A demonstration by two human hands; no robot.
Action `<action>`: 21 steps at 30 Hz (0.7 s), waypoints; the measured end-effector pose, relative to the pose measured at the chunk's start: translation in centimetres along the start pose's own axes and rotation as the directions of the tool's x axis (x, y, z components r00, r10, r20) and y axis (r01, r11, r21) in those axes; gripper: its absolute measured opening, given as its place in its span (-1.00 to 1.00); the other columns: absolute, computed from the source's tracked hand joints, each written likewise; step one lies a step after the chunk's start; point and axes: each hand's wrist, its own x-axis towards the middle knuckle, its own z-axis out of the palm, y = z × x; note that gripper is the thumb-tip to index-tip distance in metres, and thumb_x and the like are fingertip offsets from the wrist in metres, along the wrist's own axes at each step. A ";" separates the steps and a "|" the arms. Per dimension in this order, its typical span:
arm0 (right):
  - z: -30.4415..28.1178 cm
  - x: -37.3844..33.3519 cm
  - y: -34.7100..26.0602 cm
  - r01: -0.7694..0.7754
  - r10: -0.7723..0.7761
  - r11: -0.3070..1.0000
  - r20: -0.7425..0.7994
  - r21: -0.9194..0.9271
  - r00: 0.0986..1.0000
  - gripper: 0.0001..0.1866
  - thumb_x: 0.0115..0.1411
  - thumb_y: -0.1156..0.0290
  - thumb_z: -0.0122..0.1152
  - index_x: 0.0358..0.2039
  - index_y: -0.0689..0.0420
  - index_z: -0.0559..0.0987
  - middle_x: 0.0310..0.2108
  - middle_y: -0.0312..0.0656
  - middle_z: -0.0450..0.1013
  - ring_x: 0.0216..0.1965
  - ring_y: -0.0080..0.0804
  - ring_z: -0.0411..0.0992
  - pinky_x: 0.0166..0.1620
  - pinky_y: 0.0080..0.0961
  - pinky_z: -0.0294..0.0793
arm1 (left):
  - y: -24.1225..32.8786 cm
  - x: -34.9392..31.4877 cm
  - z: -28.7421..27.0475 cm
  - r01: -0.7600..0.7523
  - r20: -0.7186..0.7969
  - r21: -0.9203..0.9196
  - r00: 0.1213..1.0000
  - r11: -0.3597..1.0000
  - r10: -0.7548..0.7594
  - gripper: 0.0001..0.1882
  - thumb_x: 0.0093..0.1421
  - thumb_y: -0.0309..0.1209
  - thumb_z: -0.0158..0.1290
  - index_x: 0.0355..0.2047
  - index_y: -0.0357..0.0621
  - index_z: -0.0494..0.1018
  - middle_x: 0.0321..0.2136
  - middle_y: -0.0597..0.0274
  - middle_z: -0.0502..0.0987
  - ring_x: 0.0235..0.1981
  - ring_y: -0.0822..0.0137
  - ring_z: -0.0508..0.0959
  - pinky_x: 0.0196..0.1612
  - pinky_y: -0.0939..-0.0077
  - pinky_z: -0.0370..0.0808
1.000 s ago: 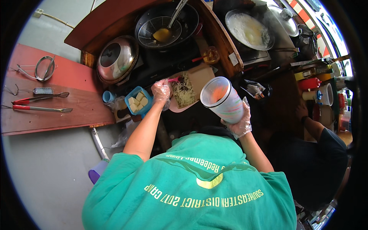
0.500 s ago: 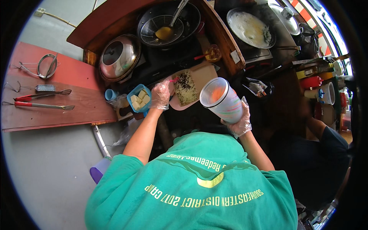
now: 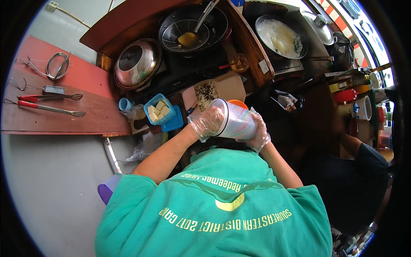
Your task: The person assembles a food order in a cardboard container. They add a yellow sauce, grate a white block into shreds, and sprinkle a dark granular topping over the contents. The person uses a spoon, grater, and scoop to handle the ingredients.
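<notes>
So the translucent container [image 3: 236,121] is being gripped near its base end by the gloved right hand [image 3: 257,132], with the palm and fingers wrapped around the wall. It's held up in front of the green shirt [image 3: 214,192], tipped well over on its side: the long axis runs nearly crosswise, base to the right and dark-rimmed mouth pointed left. The gloved left hand [image 3: 209,122] is set right at that mouth, fingers partly hidden by the rim, so whether they're spread or pinching anything can't be made out.

Just beyond, a rounded orange thing [image 3: 238,103] is partly covered by the container. The shredded topping with dark sprinkles [image 3: 206,92] is laid out on a tan tray [image 3: 231,85]. To the left, pale blocks [image 3: 159,110] are kept in a blue tub [image 3: 171,116], with a blue lid [image 3: 174,123] just beside it. Farther out, a mesh strainer [image 3: 172,36] is rested in the wok [image 3: 219,28].
</notes>
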 end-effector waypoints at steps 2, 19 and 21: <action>0.4 0.3 0.3 -0.032 0.033 0.999 -0.039 0.017 0.999 -0.19 0.20 -0.32 0.10 0.36 -0.15 0.37 0.23 -0.17 0.47 0.13 0.02 0.50 -0.10 0.18 0.56 | -0.6 -0.7 0.5 0.062 -0.081 -0.356 0.992 0.932 -0.097 -0.85 0.24 -0.43 0.10 -0.35 -0.24 0.62 -0.46 -0.01 0.63 -0.41 0.08 0.65 -0.24 0.23 0.60; 1.8 0.6 2.0 0.035 -0.019 0.992 -0.130 0.125 0.991 -0.28 0.18 -0.29 0.10 0.28 -0.23 0.44 0.18 -0.20 0.50 0.11 0.00 0.50 -0.16 0.07 0.53 | -1.3 -4.3 -4.2 0.498 0.211 -0.858 0.568 0.128 -0.795 -0.78 0.37 -0.44 0.21 -0.37 -0.39 0.64 -0.62 0.25 0.56 -0.71 0.59 0.42 -0.69 0.67 0.31; 1.3 0.7 2.2 0.047 -0.029 0.982 -0.101 0.182 0.995 -0.28 0.17 -0.30 0.12 0.27 -0.25 0.45 0.18 -0.21 0.50 0.13 0.00 0.48 -0.12 0.08 0.51 | -2.4 -4.8 -4.8 0.426 0.164 -0.896 0.573 0.121 -0.803 -0.79 0.37 -0.45 0.21 -0.34 -0.40 0.64 -0.57 0.23 0.58 -0.70 0.59 0.42 -0.69 0.67 0.32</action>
